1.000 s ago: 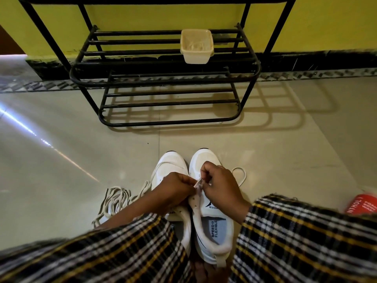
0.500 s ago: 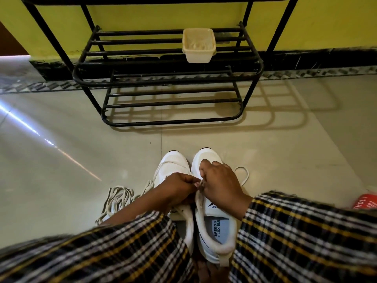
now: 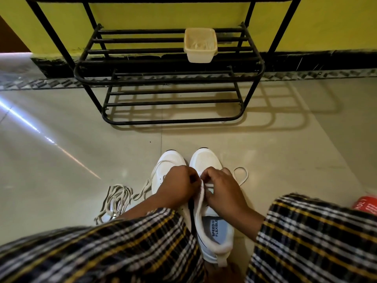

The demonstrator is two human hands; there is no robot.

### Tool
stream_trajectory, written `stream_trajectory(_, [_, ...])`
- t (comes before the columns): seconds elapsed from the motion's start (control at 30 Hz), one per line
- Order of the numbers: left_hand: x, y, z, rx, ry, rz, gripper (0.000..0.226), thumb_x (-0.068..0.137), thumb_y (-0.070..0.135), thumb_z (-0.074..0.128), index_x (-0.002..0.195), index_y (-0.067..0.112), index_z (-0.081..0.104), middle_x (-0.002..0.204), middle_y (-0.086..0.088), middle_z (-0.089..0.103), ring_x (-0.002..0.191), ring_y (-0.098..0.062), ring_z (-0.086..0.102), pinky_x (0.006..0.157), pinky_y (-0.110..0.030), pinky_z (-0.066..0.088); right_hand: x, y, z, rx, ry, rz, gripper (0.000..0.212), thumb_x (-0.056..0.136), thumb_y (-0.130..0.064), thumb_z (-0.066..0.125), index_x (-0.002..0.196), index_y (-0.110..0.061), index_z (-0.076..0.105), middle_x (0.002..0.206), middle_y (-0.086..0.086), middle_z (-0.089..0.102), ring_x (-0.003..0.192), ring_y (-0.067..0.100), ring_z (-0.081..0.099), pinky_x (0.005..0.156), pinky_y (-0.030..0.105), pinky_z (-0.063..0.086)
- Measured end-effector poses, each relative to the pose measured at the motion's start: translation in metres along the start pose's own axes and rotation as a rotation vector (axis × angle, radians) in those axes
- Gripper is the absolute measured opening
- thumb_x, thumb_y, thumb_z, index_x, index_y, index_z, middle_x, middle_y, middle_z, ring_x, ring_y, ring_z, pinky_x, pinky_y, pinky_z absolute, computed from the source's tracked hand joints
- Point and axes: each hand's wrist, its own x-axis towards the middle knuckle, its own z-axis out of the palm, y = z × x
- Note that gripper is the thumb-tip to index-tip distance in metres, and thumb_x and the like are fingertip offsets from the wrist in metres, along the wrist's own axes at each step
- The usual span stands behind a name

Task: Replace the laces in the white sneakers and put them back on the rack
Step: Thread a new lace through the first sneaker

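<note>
1. Two white sneakers stand side by side on the pale tiled floor [image 3: 61, 201], with the toes pointing to the rack: the left sneaker [image 3: 173, 160] and the right sneaker [image 3: 206, 160] are touching or almost touching
2. The left hand [image 3: 177, 185] lies over the inner edge of the two shoes, with fingers curled; they seem to pinch the eyelet edge of the right sneaker, but what exactly is between the fingertips I cannot tell
3. The right hand [image 3: 222, 188] is on the lacing part of the right sneaker, its fingers bent and close together, gripping at the lace or tongue there
4. A white lace loop [image 3: 240, 174] lies on the floor just beside the right sneaker, on its right side
5. A loose lace bundle [image 3: 116, 198] lies on the floor to the left of the left sneaker, and one strand goes from it up to that shoe
6. The black metal rack [image 3: 167, 78] stands against the yellow wall [image 3: 326, 23], well apart from the shoes
7. A cream plastic container [image 3: 200, 45] sits on the middle shelf of the rack
8. Plaid sleeves [image 3: 316, 237] cover both arms, and a red packet [image 3: 367, 206] is at the right edge of the view
</note>
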Motion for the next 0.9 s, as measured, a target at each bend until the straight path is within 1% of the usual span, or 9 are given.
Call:
stream_trajectory(0.1, [0.000,0.000,-0.003,0.047,0.012,0.021,0.011,0.083,0.015,0.060,0.078,0.009,0.068,0.073,-0.002,0.066,0.070,-0.015,0.061,0.066,-0.029,0.050,-0.020,0.007,0.007,-0.114,0.143,-0.095,0.037,0.076,-0.012,0.064,0.111,-0.018,0.054,0.114,0.001,0.052,0.105,0.024,0.048,0.086,0.034,0.044])
stream_trajectory(0.17, [-0.001,-0.001,-0.007,0.079,0.033,0.040,0.011,0.085,0.013,0.059,0.075,0.011,0.064,0.063,0.006,0.055,0.059,-0.007,0.049,0.053,-0.015,0.037,-0.032,0.010,0.014,-0.150,0.230,-0.065,0.042,0.068,-0.010,0.068,0.107,-0.016,0.054,0.108,0.004,0.056,0.095,0.029,0.055,0.074,0.040,0.050])
stream_trajectory(0.23, [-0.003,-0.001,-0.010,0.112,0.059,0.053,0.012,0.084,0.011,0.058,0.074,0.011,0.064,0.059,0.009,0.048,0.056,-0.007,0.043,0.048,-0.013,0.028,-0.039,0.010,0.017,-0.127,0.313,-0.008,0.039,0.066,-0.012,0.068,0.103,-0.014,0.056,0.104,0.007,0.060,0.088,0.032,0.060,0.064,0.042,0.052])
stream_trajectory(0.37, [-0.011,-0.002,-0.009,0.126,0.089,0.052,0.015,0.085,0.010,0.055,0.073,0.008,0.064,0.065,0.001,0.057,0.065,-0.019,0.053,0.053,-0.021,0.036,-0.044,0.014,0.016,-0.110,0.301,0.033,0.037,0.077,-0.011,0.070,0.111,-0.008,0.055,0.112,0.010,0.055,0.100,0.033,0.053,0.081,0.043,0.049])
stream_trajectory(0.53, [-0.013,0.007,-0.002,0.023,0.092,0.008,0.022,0.091,0.013,0.056,0.109,0.013,0.068,0.102,-0.006,0.069,0.084,-0.020,0.062,0.072,-0.023,0.044,-0.045,0.010,0.010,-0.059,0.212,0.030,0.025,0.089,-0.016,0.057,0.112,-0.007,0.052,0.117,0.008,0.048,0.112,0.026,0.045,0.088,0.037,0.043])
stream_trajectory(0.6, [-0.010,0.009,0.004,0.040,0.076,0.015,0.018,0.089,0.013,0.058,0.102,0.014,0.071,0.100,-0.005,0.069,0.090,-0.019,0.062,0.079,-0.025,0.047,-0.044,0.009,0.009,-0.103,0.227,-0.003,0.027,0.084,-0.015,0.066,0.107,-0.006,0.055,0.112,0.009,0.052,0.106,0.028,0.052,0.081,0.038,0.048])
stream_trajectory(0.7, [-0.005,0.007,0.009,0.045,0.100,-0.004,0.012,0.087,0.013,0.058,0.087,0.015,0.070,0.091,-0.006,0.070,0.085,-0.019,0.062,0.075,-0.026,0.048,-0.043,0.011,0.008,-0.227,0.264,-0.094,0.039,0.060,-0.018,0.085,0.087,-0.011,0.059,0.089,0.006,0.058,0.076,0.024,0.061,0.056,0.031,0.052])
stream_trajectory(0.8, [-0.003,0.005,0.007,0.081,0.144,0.034,0.013,0.088,0.013,0.055,0.083,0.013,0.068,0.083,-0.005,0.068,0.070,-0.014,0.055,0.065,-0.026,0.043,-0.045,0.012,0.006,-0.272,0.243,-0.168,0.053,0.050,-0.019,0.088,0.082,-0.021,0.046,0.078,-0.003,0.054,0.065,0.016,0.057,0.047,0.020,0.042])
stream_trajectory(0.9, [-0.002,0.006,-0.010,0.040,0.351,0.086,0.016,0.089,0.016,0.051,0.082,0.011,0.064,0.077,0.000,0.064,0.070,-0.015,0.057,0.067,-0.028,0.046,-0.050,0.016,0.008,-0.243,0.208,-0.137,0.062,0.049,-0.015,0.087,0.083,-0.027,0.037,0.077,-0.009,0.049,0.057,0.011,0.055,0.042,0.016,0.028])
